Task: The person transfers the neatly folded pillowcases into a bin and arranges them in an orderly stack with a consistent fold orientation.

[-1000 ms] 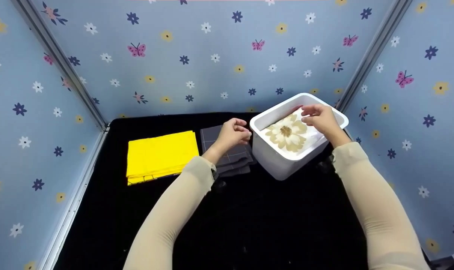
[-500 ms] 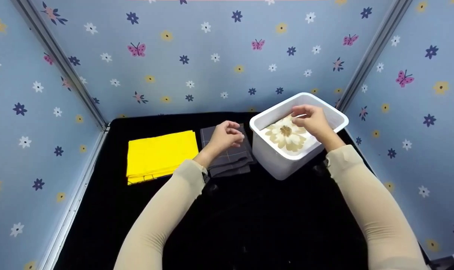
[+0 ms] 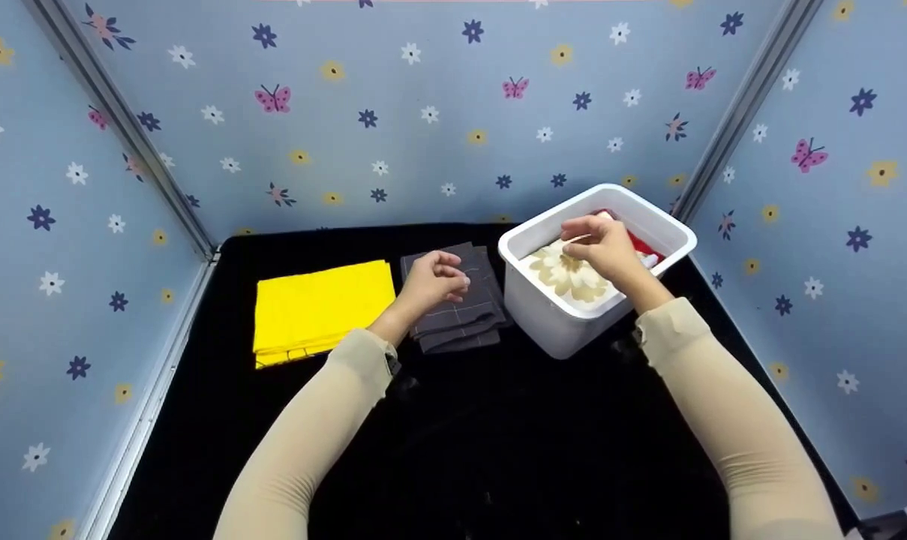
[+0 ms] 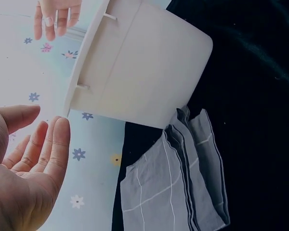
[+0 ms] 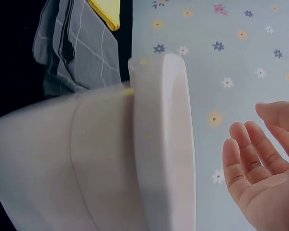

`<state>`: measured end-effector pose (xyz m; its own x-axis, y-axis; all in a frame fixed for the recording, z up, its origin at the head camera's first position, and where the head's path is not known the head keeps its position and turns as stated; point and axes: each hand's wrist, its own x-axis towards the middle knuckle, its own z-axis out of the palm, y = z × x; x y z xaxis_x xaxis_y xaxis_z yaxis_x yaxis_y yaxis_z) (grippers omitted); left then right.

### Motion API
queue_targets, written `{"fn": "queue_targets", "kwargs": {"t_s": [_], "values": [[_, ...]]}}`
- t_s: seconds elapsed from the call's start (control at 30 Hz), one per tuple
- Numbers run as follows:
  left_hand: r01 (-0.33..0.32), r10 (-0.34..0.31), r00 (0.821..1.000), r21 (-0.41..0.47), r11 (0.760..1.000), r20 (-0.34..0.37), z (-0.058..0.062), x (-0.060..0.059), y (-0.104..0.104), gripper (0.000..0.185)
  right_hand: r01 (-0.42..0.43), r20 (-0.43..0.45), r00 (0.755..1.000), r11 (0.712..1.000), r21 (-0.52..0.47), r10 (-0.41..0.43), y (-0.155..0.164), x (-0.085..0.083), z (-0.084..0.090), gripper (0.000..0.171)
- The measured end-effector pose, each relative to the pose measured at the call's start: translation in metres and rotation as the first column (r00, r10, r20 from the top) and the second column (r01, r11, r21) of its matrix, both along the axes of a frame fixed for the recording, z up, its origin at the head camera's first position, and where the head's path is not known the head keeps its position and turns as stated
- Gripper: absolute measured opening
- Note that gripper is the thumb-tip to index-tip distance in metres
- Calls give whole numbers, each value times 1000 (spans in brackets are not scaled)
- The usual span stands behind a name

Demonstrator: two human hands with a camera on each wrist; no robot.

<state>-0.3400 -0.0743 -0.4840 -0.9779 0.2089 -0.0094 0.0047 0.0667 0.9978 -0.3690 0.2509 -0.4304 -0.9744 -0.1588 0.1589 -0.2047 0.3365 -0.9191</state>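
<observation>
My left hand (image 3: 432, 285) hovers above a folded dark grey cloth (image 3: 472, 300) with thin white check lines, its fingers loosely bent around nothing. In the left wrist view the same hand (image 4: 31, 168) has thumb and fingers apart. Over the opening of a white plastic bin (image 3: 558, 330) is my right hand (image 3: 607, 247), also holding nothing. Inside the bin lies a folded white cloth with a beige flower (image 3: 566, 274), and something red (image 3: 643, 244) shows behind it. The right wrist view has the right hand (image 5: 269, 178) with relaxed fingers, apart from the bin's rim (image 5: 176, 144).
A folded yellow cloth (image 3: 322, 307) lies left of the grey one. Everything stands on a black-covered surface (image 3: 528, 450). Blue flowered panels (image 3: 423, 112) with metal edge posts (image 3: 746, 105) enclose the back and both sides.
Both hands have drifted left, the left one from beside the bin to over the grey cloth. The right hand has moved across the bin's opening, exposing more red inside. The cloths and bin stayed put.
</observation>
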Motion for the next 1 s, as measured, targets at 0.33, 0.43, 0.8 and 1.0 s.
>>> {"fn": "queue_targets", "kwargs": {"t_s": [0.33,0.43,0.8,1.0], "values": [[-16,15,999,7,1000,32,-10,3,-18,35,-46,-9,999,999,-15,46,-20,7,-7,41],[-20,21,999,-7,1000,35,-12,6,-23,35,-60,-17,998,998,-22,60,-26,10,-8,40],[-33,34,998,-15,999,45,-21,8,-38,35,-128,12,992,989,-80,129,-49,20,-12,45],[-52,53,997,-30,998,48,-30,9,-47,35,-159,15,987,984,-79,160,-61,27,-12,47]]}}
